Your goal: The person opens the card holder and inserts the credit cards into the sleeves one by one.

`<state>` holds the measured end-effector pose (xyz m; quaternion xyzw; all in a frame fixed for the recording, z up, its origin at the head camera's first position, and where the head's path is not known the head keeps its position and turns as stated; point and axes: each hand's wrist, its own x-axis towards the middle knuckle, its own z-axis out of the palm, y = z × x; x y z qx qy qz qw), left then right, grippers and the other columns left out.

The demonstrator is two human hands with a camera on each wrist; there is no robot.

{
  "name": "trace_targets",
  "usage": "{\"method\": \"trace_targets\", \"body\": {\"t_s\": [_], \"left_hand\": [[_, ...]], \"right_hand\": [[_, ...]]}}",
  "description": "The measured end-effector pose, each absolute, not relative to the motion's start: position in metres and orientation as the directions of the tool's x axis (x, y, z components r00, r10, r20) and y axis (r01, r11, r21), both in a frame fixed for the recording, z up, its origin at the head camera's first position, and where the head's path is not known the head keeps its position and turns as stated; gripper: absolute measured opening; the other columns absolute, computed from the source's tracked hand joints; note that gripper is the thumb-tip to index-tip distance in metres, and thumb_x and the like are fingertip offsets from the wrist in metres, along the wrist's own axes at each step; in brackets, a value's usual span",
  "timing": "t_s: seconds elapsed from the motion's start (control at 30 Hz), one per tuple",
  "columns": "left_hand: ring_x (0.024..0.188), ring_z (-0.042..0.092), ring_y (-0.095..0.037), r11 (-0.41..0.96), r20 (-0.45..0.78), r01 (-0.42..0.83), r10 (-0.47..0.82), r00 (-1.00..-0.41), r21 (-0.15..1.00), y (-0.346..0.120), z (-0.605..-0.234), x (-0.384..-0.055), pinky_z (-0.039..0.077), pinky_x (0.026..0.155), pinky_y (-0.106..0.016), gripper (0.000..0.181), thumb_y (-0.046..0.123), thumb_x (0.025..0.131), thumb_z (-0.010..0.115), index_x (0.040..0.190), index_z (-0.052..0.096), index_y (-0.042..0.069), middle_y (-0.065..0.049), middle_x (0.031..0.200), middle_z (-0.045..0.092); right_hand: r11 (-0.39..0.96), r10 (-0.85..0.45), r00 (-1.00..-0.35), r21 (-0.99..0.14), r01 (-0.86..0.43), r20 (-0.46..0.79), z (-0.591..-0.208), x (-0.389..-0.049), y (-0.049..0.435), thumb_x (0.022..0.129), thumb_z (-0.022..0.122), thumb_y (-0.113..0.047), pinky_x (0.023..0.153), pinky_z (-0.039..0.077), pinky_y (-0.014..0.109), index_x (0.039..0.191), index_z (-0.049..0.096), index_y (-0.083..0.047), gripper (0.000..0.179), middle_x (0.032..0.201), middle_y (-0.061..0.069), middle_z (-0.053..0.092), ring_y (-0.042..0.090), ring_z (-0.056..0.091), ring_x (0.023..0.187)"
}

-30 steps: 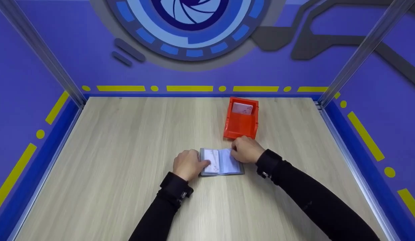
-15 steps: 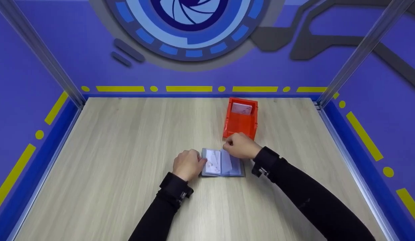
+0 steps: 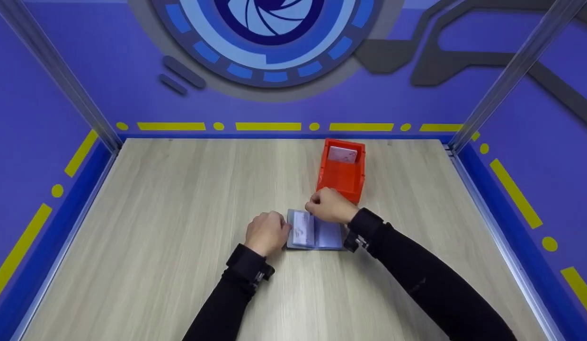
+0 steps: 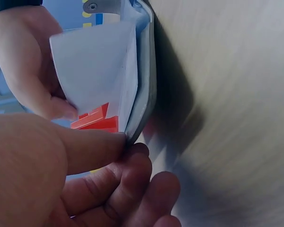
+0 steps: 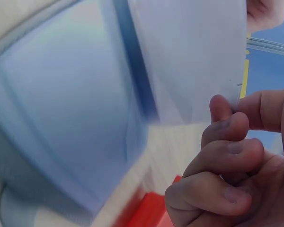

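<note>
A small grey card holder point(image 3: 329, 237) with clear plastic sleeve pages lies spread open on the table. My left hand point(image 3: 265, 234) pinches its left cover edge between thumb and fingers, and the grey cover point(image 4: 146, 90) shows side-on in the left wrist view. At the top of the holder, my right hand point(image 3: 332, 205) pinches the corner of one sleeve page point(image 5: 194, 56) between thumb and index finger, its other fingers curled. That page stands raised off the sleeve point(image 5: 66, 94) beneath it. A pale printed card shows on the left side in the head view.
A red plastic bin point(image 3: 341, 179) stands just behind the card holder, close to the right hand. Inside, a pinkish patterned card point(image 3: 342, 154) leans on its back wall. Blue panels point(image 3: 227, 109) with yellow marks enclose the wooden table point(image 3: 180, 199) at the back and sides.
My right hand has moved left across the holder, turning a sleeve page from the right side toward the left. The left hand keeps its place at the left edge.
</note>
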<state>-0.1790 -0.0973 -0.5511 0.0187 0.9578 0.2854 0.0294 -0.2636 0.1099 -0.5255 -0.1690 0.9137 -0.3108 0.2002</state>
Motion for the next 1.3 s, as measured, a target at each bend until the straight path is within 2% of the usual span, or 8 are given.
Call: {"method": "trace_targets", "body": {"t_s": [0.4,0.53,0.67,0.83,0.97,1.07,1.17,1.3], "left_hand": [[0.059,0.049,-0.017,0.832,-0.013,0.048,0.066,-0.998,0.553,-0.097,-0.553,-0.178,0.036,0.057,-0.035,0.041,0.020,0.102,0.073,0.064,0.059,0.018,0.002,0.065,0.055],[0.060,0.050,-0.017,0.834,-0.021,0.047,0.070,-0.997,0.549,-0.097,-0.552,-0.179,0.037,0.058,-0.035,0.038,0.020,0.102,0.074,0.066,0.064,0.016,0.002,0.067,0.056],[0.063,0.054,-0.017,0.842,-0.044,0.031,0.065,-0.997,0.539,-0.098,-0.550,-0.180,0.040,0.059,-0.034,0.032,0.029,0.103,0.075,0.075,0.074,0.014,0.002,0.071,0.062],[0.063,0.059,-0.017,0.852,-0.031,0.017,0.040,-0.999,0.524,-0.101,-0.549,-0.180,0.044,0.059,-0.034,0.034,0.038,0.102,0.077,0.080,0.079,0.013,-0.001,0.074,0.070],[0.060,0.056,-0.015,0.846,-0.009,0.016,0.024,-1.000,0.533,-0.100,-0.551,-0.179,0.042,0.058,-0.033,0.042,0.047,0.099,0.080,0.071,0.074,0.016,0.003,0.069,0.064],[0.058,0.048,-0.013,0.834,-0.029,0.008,0.029,-0.999,0.552,-0.097,-0.554,-0.178,0.036,0.055,-0.032,0.053,0.054,0.096,0.081,0.062,0.060,0.020,0.008,0.062,0.051],[0.058,0.042,-0.012,0.832,-0.056,-0.006,0.030,-0.998,0.554,-0.094,-0.556,-0.177,0.032,0.055,-0.032,0.060,0.057,0.094,0.083,0.060,0.048,0.022,0.009,0.061,0.043],[0.060,0.046,-0.013,0.833,-0.067,-0.017,0.024,-0.997,0.553,-0.091,-0.556,-0.176,0.034,0.057,-0.032,0.055,0.052,0.091,0.087,0.062,0.052,0.021,0.008,0.063,0.047]], "right_hand": [[0.760,-0.448,-0.850,-0.619,-0.198,-0.278,-0.546,-0.261,0.087,0.105,0.068,-0.024,0.060,0.035,0.026,0.077,0.074,-0.013,0.030,0.063,-0.007,0.049,0.012,0.049,0.064],[0.750,-0.469,-0.843,-0.623,-0.221,-0.265,-0.545,-0.259,0.090,0.106,0.068,-0.025,0.060,0.036,0.027,0.084,0.080,-0.011,0.029,0.064,-0.007,0.052,0.013,0.051,0.064],[0.714,-0.529,-0.821,-0.635,-0.296,-0.213,-0.544,-0.257,0.097,0.107,0.066,-0.024,0.061,0.038,0.027,0.091,0.083,-0.009,0.028,0.067,-0.007,0.054,0.012,0.051,0.065],[0.700,-0.547,-0.819,-0.630,-0.336,-0.171,-0.539,-0.251,0.110,0.108,0.066,-0.022,0.069,0.048,0.027,0.103,0.085,-0.010,0.023,0.078,-0.005,0.065,0.011,0.057,0.071],[0.713,-0.528,-0.835,-0.614,-0.339,-0.153,-0.527,-0.249,0.122,0.109,0.067,-0.023,0.074,0.053,0.030,0.111,0.085,-0.009,0.023,0.083,-0.002,0.070,0.015,0.060,0.075],[0.719,-0.509,-0.851,-0.608,-0.337,-0.130,-0.512,-0.250,0.131,0.109,0.067,-0.024,0.074,0.053,0.031,0.113,0.085,-0.009,0.024,0.082,0.000,0.069,0.017,0.060,0.074],[0.721,-0.489,-0.867,-0.604,-0.340,-0.096,-0.497,-0.255,0.139,0.109,0.067,-0.024,0.072,0.052,0.032,0.111,0.085,-0.008,0.024,0.080,0.001,0.066,0.019,0.059,0.074],[0.750,-0.436,-0.898,-0.574,-0.329,-0.056,-0.483,-0.267,0.153,0.108,0.065,-0.022,0.070,0.050,0.033,0.105,0.083,-0.006,0.024,0.079,0.002,0.064,0.020,0.059,0.074]]}}
